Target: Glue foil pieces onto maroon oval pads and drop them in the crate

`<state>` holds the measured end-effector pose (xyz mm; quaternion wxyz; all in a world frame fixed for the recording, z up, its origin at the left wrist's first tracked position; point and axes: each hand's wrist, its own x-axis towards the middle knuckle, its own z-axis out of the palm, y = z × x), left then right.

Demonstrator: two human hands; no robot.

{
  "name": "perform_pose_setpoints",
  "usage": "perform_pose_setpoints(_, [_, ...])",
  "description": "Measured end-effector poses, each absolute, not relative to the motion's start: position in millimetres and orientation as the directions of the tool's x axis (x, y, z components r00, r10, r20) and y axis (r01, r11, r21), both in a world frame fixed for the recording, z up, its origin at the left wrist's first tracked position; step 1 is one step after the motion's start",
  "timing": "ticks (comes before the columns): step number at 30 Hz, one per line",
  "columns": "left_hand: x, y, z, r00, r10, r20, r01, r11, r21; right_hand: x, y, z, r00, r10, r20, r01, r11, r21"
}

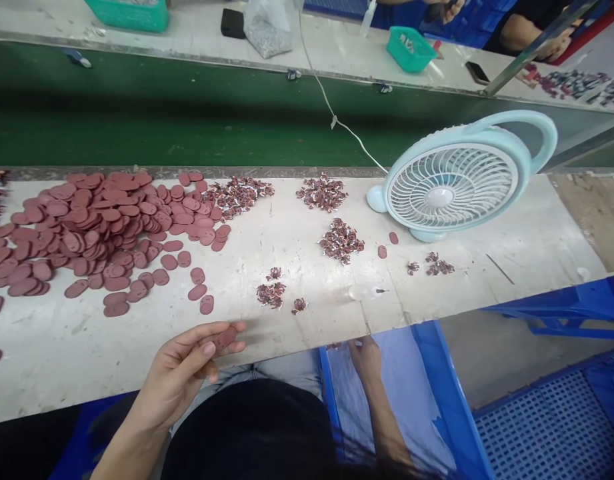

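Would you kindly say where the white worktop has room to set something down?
Bare: between the heap of maroon oval pieces and the left hand; right of the round light blue fan. Crowded: back left; dark brown clusters dot the middle.

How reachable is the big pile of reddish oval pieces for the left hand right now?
Likely yes: open tabletop and a few loose ovals are all that separate the left hand from the pile. The oval piece it holds might hamper grabbing another.

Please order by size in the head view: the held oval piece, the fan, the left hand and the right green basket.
Largest to smallest:
fan
left hand
right green basket
held oval piece
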<state>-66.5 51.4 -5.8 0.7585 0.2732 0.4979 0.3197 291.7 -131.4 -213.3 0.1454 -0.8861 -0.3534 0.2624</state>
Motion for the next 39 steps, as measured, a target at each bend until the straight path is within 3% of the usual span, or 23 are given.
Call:
perform_pose_setpoints(10, [-73,46,-13,0.317,0.746,-0.586,-0.221,0.659,0.719,286,-119,-203,0.665,0.625,-0.408,0.443,-0.77,-0.458])
perform_pose_setpoints(17, [-73,46,-8,0.317,0.746,-0.586,-0.232,0.66,0.715,279,-103,-180,0.776,0.5,-0.385,0.2,-0.773,-0.602])
perform_pose_setpoints(20, [-72,43,-6,0.292,0.738,-0.608,-0.242,0.672,0.7,270,-101,-151,0.831,0.448,-0.33,0.061,-0.663,-0.746])
perform_pose_setpoints(24, [-60,35,-3,0.303,0.7,-0.647,-0.258,0.713,0.651,246,-93,-88,0.808,0.486,-0.333,-0.179,-0.337,-0.924])
perform_pose_setpoints(28, [-36,21,-7,0.443,0.626,-0.642,-0.279,0.777,0.565,233,-52,-40,0.531,0.693,-0.488,-0.533,-0.175,-0.828])
perform_pose_setpoints(31, [-22,11,-11,0.523,0.576,-0.628,-0.296,0.814,0.499,238,-9,-27,0.381,0.779,-0.498,-0.686,-0.123,-0.717])
perform_pose_setpoints(36, [-14,4,-14,0.548,0.568,-0.614,-0.358,0.823,0.442,220,11,-15,0.262,0.831,-0.49,-0.804,-0.093,-0.588])
perform_pose_setpoints(39, [-12,3,-14,0.536,0.562,-0.63,-0.375,0.827,0.419,189,-13,-6,0.297,0.825,-0.48,-0.76,-0.101,-0.642])
